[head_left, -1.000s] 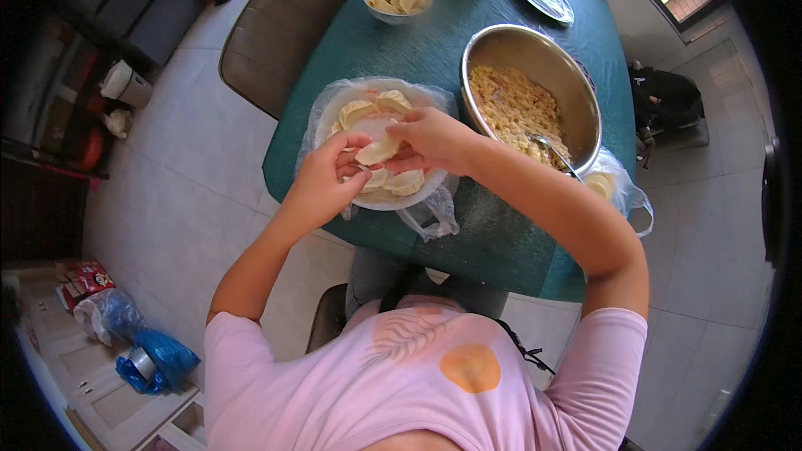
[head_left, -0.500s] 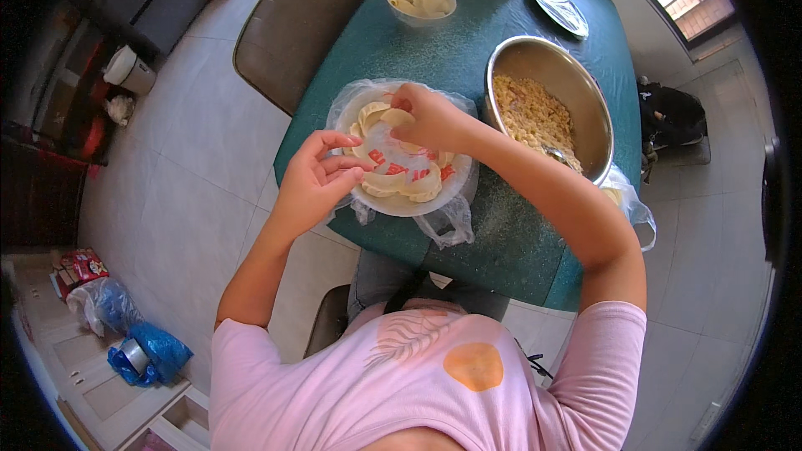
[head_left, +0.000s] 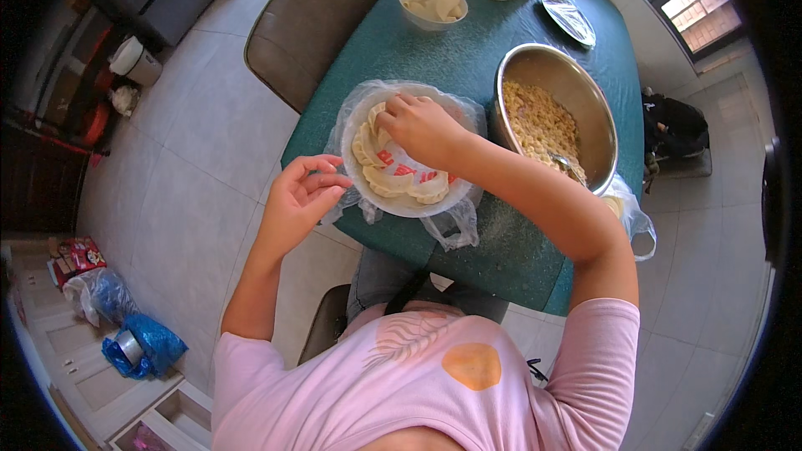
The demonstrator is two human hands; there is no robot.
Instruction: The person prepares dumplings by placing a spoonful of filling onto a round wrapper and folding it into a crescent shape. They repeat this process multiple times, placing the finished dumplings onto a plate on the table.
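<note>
A white plate [head_left: 351, 159], lined with a clear plastic bag with red print, stands near the table's front left edge. Around its rim lie several pale crescent dumplings with pleated edges, among them a dumpling [head_left: 387, 184] at the near side. My right hand [head_left: 422, 127] reaches across from the right, fingers bent down and closed on a dumpling at the plate's far side; the hand hides most of that dumpling and the fingertips. Just off the plate's left edge hovers my left hand [head_left: 302, 200], fingers loosely bent and apart, holding nothing.
Right of the plate stands a large steel bowl [head_left: 600, 121] of crumbly yellowish filling with a spoon [head_left: 568, 167]. Farther back are a white bowl [head_left: 422, 20] of pale wrappers and a plastic-covered plate [head_left: 568, 19]. A chair [head_left: 313, 25] stands against the table's left side.
My right hand has moved the dumpling down among the others at the plate's far side. My left hand has drawn back left, from over the plate to beside it. The view has shifted slightly.
</note>
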